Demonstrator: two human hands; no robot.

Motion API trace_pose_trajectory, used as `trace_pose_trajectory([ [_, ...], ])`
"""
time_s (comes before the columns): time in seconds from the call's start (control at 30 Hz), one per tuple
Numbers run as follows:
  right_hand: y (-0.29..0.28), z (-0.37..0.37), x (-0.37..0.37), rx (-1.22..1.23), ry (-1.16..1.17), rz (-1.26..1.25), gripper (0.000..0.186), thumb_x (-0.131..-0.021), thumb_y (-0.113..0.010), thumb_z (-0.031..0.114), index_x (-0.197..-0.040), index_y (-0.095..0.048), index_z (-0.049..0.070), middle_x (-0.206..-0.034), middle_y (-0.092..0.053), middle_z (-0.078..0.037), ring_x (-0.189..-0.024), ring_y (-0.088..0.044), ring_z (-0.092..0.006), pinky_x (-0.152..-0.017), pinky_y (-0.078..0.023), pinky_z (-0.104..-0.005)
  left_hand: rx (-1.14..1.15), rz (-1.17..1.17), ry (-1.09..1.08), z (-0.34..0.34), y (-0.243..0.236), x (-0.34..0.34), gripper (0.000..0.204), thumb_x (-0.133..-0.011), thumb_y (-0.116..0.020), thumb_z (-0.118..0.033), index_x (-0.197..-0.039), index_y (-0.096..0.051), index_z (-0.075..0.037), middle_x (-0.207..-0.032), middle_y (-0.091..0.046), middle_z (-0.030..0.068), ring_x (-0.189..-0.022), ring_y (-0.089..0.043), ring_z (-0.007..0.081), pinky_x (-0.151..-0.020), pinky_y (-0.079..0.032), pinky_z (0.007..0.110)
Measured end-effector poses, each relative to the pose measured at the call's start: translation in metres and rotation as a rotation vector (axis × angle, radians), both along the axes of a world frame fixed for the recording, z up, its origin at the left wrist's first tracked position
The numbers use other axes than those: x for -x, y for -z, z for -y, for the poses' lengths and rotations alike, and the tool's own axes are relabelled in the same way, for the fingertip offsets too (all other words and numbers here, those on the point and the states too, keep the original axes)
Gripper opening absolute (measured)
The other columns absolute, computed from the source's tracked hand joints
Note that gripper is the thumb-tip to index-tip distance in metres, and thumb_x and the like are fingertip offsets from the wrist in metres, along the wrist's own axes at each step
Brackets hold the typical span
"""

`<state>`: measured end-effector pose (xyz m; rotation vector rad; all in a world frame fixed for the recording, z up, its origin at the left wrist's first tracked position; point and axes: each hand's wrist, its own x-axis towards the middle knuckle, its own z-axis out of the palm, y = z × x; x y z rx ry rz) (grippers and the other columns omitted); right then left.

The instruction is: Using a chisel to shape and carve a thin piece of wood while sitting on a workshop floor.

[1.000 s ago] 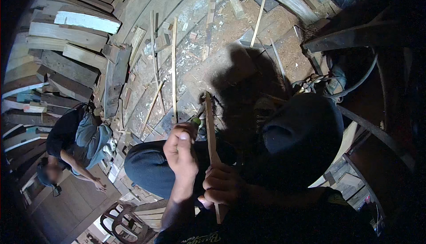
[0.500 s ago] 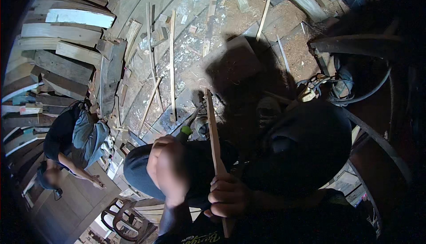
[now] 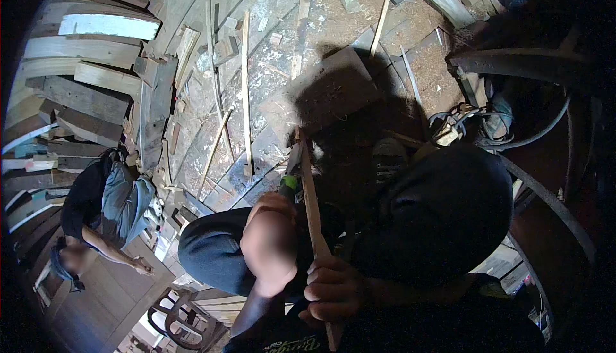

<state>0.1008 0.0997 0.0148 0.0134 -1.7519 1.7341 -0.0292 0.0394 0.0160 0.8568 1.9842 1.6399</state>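
Note:
My right hand (image 3: pixel 333 290) is wrapped round the lower part of a long, thin wooden strip (image 3: pixel 310 205). The strip points away from me, and its far end is at the near edge of a thick wooden board (image 3: pixel 340 90) on the floor. My left hand (image 3: pixel 269 234), partly blurred, is closed round the handle of a bladed hand tool with a green collar (image 3: pixel 290 182). Its dark blade (image 3: pixel 294 160) lies alongside the strip's left side near the far end; whether they touch I cannot tell.
Stacked timber (image 3: pixel 90 51) fills the left side. Loose wooden sticks (image 3: pixel 246 90) and shavings litter the floor ahead. Another person (image 3: pixel 106 205) crouches at lower left beside a wooden panel (image 3: pixel 109 289). To the right are a tangled cable (image 3: pixel 455 125) and a curved dark bar (image 3: pixel 552 199).
My left hand and the bladed tool have moved right, bringing the blade beside the strip. My right hand keeps its grip, and the strip has barely shifted.

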Motion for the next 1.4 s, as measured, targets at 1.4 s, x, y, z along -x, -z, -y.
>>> trace_pose_trajectory([
  [1.4, -0.002, 0.001, -0.008, 0.028, 0.031, 0.030, 0.030, -0.077, -0.072, 0.014, -0.063, -0.045, 0.012, -0.066, -0.049, -0.002, -0.062, -0.053, -0.0201, -0.071, -0.050, -0.0366, -0.103, 0.314, -0.211, -0.015, 0.019, 0.004, 0.023, -0.098, -0.046, -0.012, -0.083, -0.054, 0.002, -0.083, -0.055, 0.0055, -0.074, -0.045, 0.0100, -0.080, -0.041, 0.025],
])
